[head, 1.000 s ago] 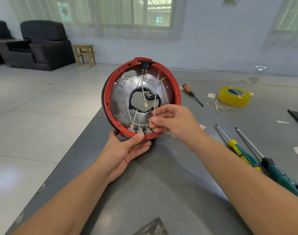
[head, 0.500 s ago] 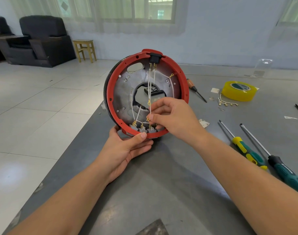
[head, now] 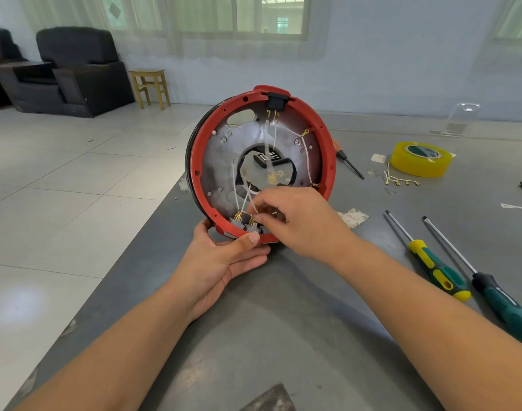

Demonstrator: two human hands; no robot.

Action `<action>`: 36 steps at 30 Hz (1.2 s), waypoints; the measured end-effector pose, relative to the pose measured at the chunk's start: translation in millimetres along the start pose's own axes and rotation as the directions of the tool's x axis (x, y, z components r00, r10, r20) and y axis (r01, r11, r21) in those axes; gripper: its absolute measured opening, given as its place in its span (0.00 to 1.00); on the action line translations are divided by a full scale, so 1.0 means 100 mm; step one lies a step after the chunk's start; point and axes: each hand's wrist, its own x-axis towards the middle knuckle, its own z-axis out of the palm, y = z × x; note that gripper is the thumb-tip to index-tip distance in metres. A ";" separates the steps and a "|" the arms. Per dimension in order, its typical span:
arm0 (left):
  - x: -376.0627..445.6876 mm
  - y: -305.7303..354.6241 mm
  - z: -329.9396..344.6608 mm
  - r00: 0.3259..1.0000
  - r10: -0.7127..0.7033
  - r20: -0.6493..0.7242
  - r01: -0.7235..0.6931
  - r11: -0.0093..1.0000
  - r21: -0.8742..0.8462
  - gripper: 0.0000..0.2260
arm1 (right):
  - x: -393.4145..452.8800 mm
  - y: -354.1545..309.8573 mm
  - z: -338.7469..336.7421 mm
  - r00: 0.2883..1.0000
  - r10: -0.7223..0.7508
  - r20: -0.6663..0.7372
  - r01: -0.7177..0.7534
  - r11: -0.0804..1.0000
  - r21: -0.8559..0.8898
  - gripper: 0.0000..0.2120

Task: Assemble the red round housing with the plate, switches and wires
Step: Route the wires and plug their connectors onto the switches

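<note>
An armchair (head: 76,72) and a wooden stool (head: 150,87) are standing on the tiled floor at far left, beyond the grey table (head: 283,336).

The left hand (head: 221,259) is gripping the bottom rim of the red housing (head: 200,161), thumb pressing on the front edge and fingers curling under it, holding it upright on its edge at the table's left side, open face toward the camera. Inside it, the metal plate (head: 221,167) is sitting flat against the back, with a large cut-out in its middle. White wires (head: 305,155) are running from a black socket (head: 276,100) at the top of the rim down to the grey switches (head: 239,222) lined up along the bottom.

The right hand (head: 295,218) is reaching into the lower part of the housing, fingertips (head: 259,218) pinching together at a wire end right over the switches; whether they are actually clamping the terminal is hard to tell.

Farther right on the table, an orange-handled screwdriver (head: 348,161) is lying just behind the housing, a loose set of spare wires (head: 399,179) is lying beside a yellow tape roll (head: 420,158), and two green-handled screwdrivers (head: 437,271) are lying side by side nearer the right forearm.
</note>
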 end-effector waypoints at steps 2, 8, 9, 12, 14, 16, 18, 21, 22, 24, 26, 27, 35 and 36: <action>0.00 0.00 0.00 1.000 -0.003 -0.002 0.003 1.000 -0.004 0.37 | 0.00 0.00 0.02 0.998 -0.056 0.004 0.056 0.995 -0.080 0.03; 0.00 0.00 0.00 1.000 -0.002 0.001 0.002 1.000 0.000 0.36 | 0.00 0.03 0.06 0.995 0.093 -0.029 -0.093 0.996 0.008 0.13; 0.00 0.00 0.00 1.000 -0.003 0.003 0.003 1.000 0.001 0.36 | 0.00 0.03 0.06 0.994 0.107 -0.024 -0.107 0.994 0.021 0.14; 0.00 0.01 0.00 1.000 -0.007 0.000 0.007 1.000 0.002 0.37 | 0.00 0.03 0.07 0.992 0.122 -0.028 -0.121 0.992 0.032 0.13; 0.00 0.00 0.00 1.000 -0.007 -0.002 0.007 1.000 0.003 0.37 | 0.00 0.03 0.09 0.991 0.130 -0.028 -0.129 0.991 0.037 0.12; 0.00 0.00 0.00 1.000 -0.006 -0.002 0.006 1.000 0.005 0.37 | 0.01 0.03 0.10 0.991 0.134 -0.021 -0.133 0.990 0.046 0.11; 0.00 0.00 -0.01 1.000 -0.004 -0.001 0.004 1.000 0.006 0.37 | 0.01 0.03 0.11 0.991 0.134 -0.015 -0.133 0.990 0.042 0.11; 0.01 0.00 0.00 1.000 -0.002 0.000 0.002 1.000 0.012 0.38 | 0.01 0.03 0.12 0.991 0.132 -0.012 -0.132 0.991 0.038 0.11; 0.01 -0.01 0.00 1.000 0.000 0.001 0.000 1.000 0.014 0.38 | 0.01 0.03 0.12 0.991 0.132 -0.011 -0.132 0.991 0.037 0.11; 0.00 -0.01 0.00 1.000 0.006 0.002 -0.006 1.000 0.016 0.38 | 0.00 0.04 0.12 0.991 0.134 -0.009 -0.133 0.991 0.030 0.11; 0.00 -0.02 0.00 1.000 0.013 0.001 -0.013 1.000 0.017 0.37 | 0.01 0.04 0.12 0.991 0.137 -0.004 -0.137 0.990 0.031 0.10; 0.00 -0.02 0.00 1.000 0.019 -0.002 -0.019 1.000 0.019 0.37 | 0.01 0.04 0.12 0.990 0.138 -0.002 -0.138 0.990 0.034 0.10; 0.02 -0.06 -0.01 0.999 0.041 -0.003 -0.041 0.998 0.038 0.38 | 0.03 0.06 0.10 0.965 0.261 0.017 -0.262 0.958 0.119 0.04; 0.02 -0.06 -0.01 0.999 0.042 -0.004 -0.042 0.998 0.039 0.38 | 0.03 0.06 0.09 0.961 0.275 0.023 -0.276 0.953 0.128 0.04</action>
